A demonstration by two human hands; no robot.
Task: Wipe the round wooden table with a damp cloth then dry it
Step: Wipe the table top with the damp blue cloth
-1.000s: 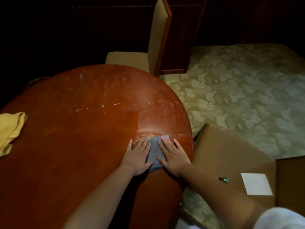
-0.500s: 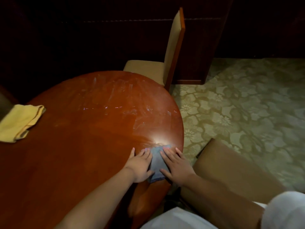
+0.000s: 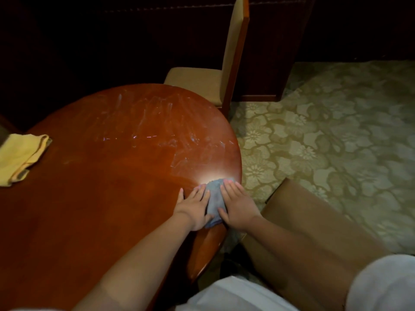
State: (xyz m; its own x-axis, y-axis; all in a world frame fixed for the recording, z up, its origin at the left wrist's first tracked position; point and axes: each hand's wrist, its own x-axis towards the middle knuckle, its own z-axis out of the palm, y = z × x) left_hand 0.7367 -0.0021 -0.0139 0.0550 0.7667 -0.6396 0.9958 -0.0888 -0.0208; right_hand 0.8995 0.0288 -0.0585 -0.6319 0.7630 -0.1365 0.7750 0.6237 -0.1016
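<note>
The round wooden table fills the left of the head view, with wet streaks across its far right part. A small grey cloth lies near the table's right edge. My left hand presses flat on the cloth's left side with straight fingers. My right hand presses flat on its right side, fingertips close to the rim. A folded yellow cloth lies at the table's far left edge, apart from both hands.
A wooden chair with a beige seat stands just behind the table's far edge. A brown cardboard box sits on the floor right beside the table. Patterned green carpet covers the floor to the right.
Both hands with the grey cloth have slid toward the table's right rim. The view has shifted, so the yellow cloth and the chair sit further right.
</note>
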